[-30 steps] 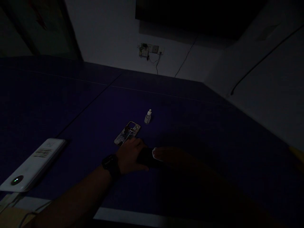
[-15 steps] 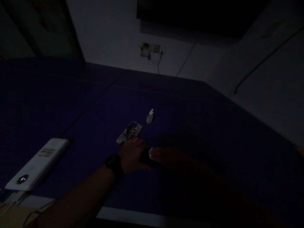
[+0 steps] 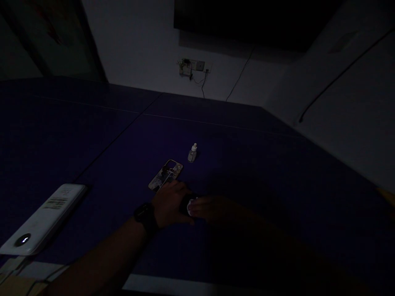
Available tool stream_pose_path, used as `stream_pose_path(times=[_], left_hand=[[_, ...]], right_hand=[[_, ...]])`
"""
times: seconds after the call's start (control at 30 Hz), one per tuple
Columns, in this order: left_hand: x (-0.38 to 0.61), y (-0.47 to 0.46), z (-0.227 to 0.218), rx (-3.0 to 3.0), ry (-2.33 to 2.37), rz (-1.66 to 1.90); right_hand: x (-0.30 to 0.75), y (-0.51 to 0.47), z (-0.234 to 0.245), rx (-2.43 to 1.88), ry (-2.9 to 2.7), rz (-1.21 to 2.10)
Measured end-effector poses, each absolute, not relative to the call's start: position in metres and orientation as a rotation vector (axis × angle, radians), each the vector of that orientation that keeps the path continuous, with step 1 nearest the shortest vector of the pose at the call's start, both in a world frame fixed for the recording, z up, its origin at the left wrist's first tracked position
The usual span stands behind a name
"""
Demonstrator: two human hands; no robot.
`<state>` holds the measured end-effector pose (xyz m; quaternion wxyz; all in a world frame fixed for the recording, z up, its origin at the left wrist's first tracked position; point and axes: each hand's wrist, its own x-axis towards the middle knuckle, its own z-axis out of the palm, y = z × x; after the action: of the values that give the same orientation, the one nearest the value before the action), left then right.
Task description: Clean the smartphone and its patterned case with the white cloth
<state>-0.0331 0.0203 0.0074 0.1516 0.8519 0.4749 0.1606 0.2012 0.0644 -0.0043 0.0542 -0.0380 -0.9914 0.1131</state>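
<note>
My left hand [image 3: 169, 204], with a black smartwatch [image 3: 145, 218] on the wrist, grips a dark flat object [image 3: 184, 204] whose shape is lost in the shadow. My right hand [image 3: 212, 208] comes in from the right and pinches a small white cloth or wipe [image 3: 191, 207] against that object's end. Just beyond my left fingers lies a phone case [image 3: 165, 174] with a busy printed back, apart from both hands. A small dropper bottle [image 3: 192, 153] stands upright farther on.
A white power bank [image 3: 43, 220] with a lit ring lies on the dark blue table [image 3: 108, 135] at the left. Beyond the table's far edge, a wall socket panel [image 3: 193, 67] has cables hanging from it. A dark cable runs along the right wall.
The white wipe has slid left and slightly toward me along the dark object, with my right hand following. The phone case and bottle stay put on the table.
</note>
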Motion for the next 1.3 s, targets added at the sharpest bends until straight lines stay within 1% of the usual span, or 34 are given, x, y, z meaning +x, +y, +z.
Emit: stream_pose_path(times=[0.07, 0.23, 0.43, 0.5, 0.6, 0.67, 0.77, 0.9, 1.03, 1.13, 1.23, 1.3], left_hand=[[-0.033, 0.021, 0.005, 2.448, 1.358, 0.464], [-0.034, 0.023, 0.006, 2.450, 1.359, 0.411], [-0.034, 0.024, 0.006, 2.445, 1.366, 0.401], [-0.034, 0.024, 0.005, 2.448, 1.367, 0.404], [-0.034, 0.023, 0.005, 2.442, 1.357, 0.418], [-0.034, 0.023, 0.006, 2.440, 1.350, 0.430], [-0.033, 0.022, 0.008, 2.446, 1.358, 0.443], [-0.032, 0.022, 0.010, 2.434, 1.362, 0.414], [-0.033, 0.022, 0.011, 2.412, 1.366, 0.405], [-0.033, 0.022, 0.012, 2.418, 1.367, 0.402], [-0.033, 0.023, 0.012, 2.430, 1.355, 0.398], [-0.033, 0.023, 0.011, 2.442, 1.349, 0.408]], right_hand=[[0.198, 0.059, -0.005, -0.080, -3.037, 0.349], [0.189, 0.063, -0.005, -0.308, -2.915, 0.233], [0.186, 0.051, 0.000, -0.145, -2.958, 0.301], [0.196, 0.047, -0.001, -0.179, -2.967, 0.344], [0.221, 0.044, -0.006, -0.404, -2.887, 0.369], [0.241, 0.041, -0.009, -0.669, -2.781, 0.285], [0.269, 0.035, -0.013, -0.746, -2.760, 0.172], [0.292, 0.024, -0.015, -0.957, -2.692, 0.014], [0.297, 0.014, -0.017, -1.132, -2.617, 0.007], [0.291, 0.013, -0.020, -1.131, -2.585, -0.023], [0.276, 0.019, -0.026, -0.986, -2.621, -0.060], [0.259, 0.026, -0.028, -0.870, -2.681, -0.025]])
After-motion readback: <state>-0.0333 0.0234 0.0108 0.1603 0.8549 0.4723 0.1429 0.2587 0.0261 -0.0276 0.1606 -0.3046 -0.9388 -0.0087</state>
